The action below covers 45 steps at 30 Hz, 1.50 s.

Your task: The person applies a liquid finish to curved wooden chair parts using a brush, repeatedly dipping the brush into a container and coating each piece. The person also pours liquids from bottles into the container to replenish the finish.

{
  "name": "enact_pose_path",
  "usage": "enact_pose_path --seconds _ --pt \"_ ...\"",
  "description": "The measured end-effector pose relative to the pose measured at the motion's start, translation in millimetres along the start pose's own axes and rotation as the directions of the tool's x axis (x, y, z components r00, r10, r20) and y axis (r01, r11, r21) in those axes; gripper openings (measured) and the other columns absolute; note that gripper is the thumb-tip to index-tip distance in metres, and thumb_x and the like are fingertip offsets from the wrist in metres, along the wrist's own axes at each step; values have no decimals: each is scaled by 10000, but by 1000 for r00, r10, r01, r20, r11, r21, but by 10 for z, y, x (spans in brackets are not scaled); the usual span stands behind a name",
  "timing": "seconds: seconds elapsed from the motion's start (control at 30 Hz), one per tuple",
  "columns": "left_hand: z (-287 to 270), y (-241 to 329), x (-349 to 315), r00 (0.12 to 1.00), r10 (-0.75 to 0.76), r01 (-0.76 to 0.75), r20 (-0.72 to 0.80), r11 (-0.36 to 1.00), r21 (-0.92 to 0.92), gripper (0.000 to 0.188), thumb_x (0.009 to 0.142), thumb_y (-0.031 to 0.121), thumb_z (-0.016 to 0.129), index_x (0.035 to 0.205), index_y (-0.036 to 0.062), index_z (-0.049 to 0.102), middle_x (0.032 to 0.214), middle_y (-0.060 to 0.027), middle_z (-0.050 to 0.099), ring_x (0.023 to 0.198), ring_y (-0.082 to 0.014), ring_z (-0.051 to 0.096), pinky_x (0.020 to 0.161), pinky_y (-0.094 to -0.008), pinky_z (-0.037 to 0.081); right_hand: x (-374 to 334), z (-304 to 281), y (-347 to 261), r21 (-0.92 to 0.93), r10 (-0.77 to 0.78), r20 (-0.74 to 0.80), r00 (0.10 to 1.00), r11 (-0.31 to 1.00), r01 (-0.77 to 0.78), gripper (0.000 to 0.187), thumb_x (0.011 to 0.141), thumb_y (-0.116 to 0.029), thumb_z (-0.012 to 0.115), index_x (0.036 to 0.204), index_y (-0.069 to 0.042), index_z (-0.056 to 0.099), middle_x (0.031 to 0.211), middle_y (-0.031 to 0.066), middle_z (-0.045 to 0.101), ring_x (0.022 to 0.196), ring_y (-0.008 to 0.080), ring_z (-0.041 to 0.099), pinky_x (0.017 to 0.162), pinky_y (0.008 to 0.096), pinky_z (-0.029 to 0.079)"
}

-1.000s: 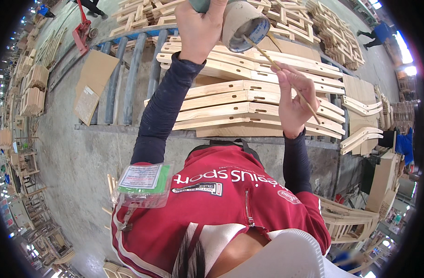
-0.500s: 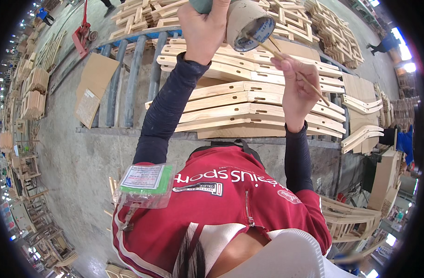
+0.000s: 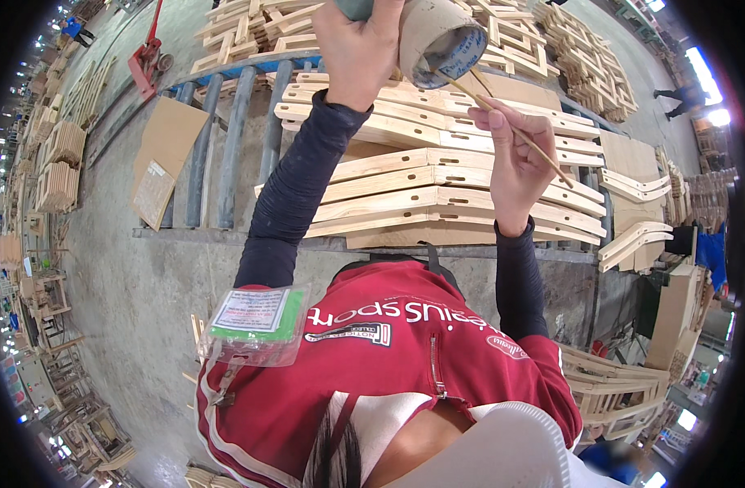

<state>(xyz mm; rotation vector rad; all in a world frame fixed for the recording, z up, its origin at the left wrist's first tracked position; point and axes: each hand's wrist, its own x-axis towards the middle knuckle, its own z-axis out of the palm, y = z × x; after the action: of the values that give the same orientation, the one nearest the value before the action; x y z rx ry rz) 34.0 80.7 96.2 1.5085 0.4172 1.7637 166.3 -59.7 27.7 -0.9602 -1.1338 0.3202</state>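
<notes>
At the top, my left hand (image 3: 360,61) is closed around a tilted, grey-beige cup (image 3: 417,37), its mouth facing lower right and blue writing inside. A teal thing (image 3: 354,8) shows at the same hand, cut off by the picture's edge; its kind is unclear. Between thumb and fingers, my right hand (image 3: 523,159) pinches a thin wooden stick (image 3: 543,154) whose far end reaches the cup's mouth. A second thin stick (image 3: 481,81) slants out of the cup. Beneath both hands lie rows of bent, pale wooden pieces with slots (image 3: 437,175).
The wooden pieces rest on cardboard over a roller conveyor (image 3: 238,146). A cardboard sheet (image 3: 170,138) lies at left, a red pallet jack (image 3: 147,61) beyond it. Stacked wooden frames (image 3: 584,61) stand at the back. More bent pieces (image 3: 637,187) lie at right. A person (image 3: 681,93) is farther off.
My right hand has shifted slightly left and down with the stick. The cup has moved a little to the right, still tilted in my left hand.
</notes>
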Motion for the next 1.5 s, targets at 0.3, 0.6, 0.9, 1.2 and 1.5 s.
enact_pose_path --seconds 0.3,0.6,0.9,1.2,1.5 --pt "28 -352 -168 987 -82 97 -134 990 106 265 984 233 628 956 -25 684 866 -59 706 759 -126 633 675 -290 492 -47 -81 129 249 389 -104 915 901 -354 94 980 -56 592 1038 15 569 1090 227 690 959 256 713 794 329 609" --pt "1 -1111 -444 964 -263 261 -45 964 -45 382 999 355 591 977 -8 706 921 -75 735 804 -132 680 736 -273 540 -114 -411 685 438 578 6 816 732 -522 90 985 -123 610 1066 -83 621 1145 173 686 1020 212 692 813 273 572" --pt "-46 -1649 -903 818 -570 576 -79 808 125 384 982 372 621 965 -1 711 919 -50 719 811 -123 649 768 -267 506 -206 -534 988 364 722 -59 689 659 -659 151 984 -163 621 1072 -44 594 1133 203 689 988 229 709 721 262 580" --pt "36 -1599 -947 897 -438 442 -60 882 162 390 984 393 609 902 41 754 790 -38 731 723 -112 670 670 -270 514 -247 -571 1052 -93 464 -17 886 881 -463 131 955 -83 651 933 -6 548 957 185 722 890 217 723 697 277 579" --pt "-40 -1413 -829 942 -327 335 -71 918 212 383 977 381 631 931 8 705 852 -12 713 757 -84 613 708 -245 497 -225 -465 923 -71 370 28 928 927 -368 110 934 10 639 959 23 533 1038 231 702 910 236 718 818 302 590"
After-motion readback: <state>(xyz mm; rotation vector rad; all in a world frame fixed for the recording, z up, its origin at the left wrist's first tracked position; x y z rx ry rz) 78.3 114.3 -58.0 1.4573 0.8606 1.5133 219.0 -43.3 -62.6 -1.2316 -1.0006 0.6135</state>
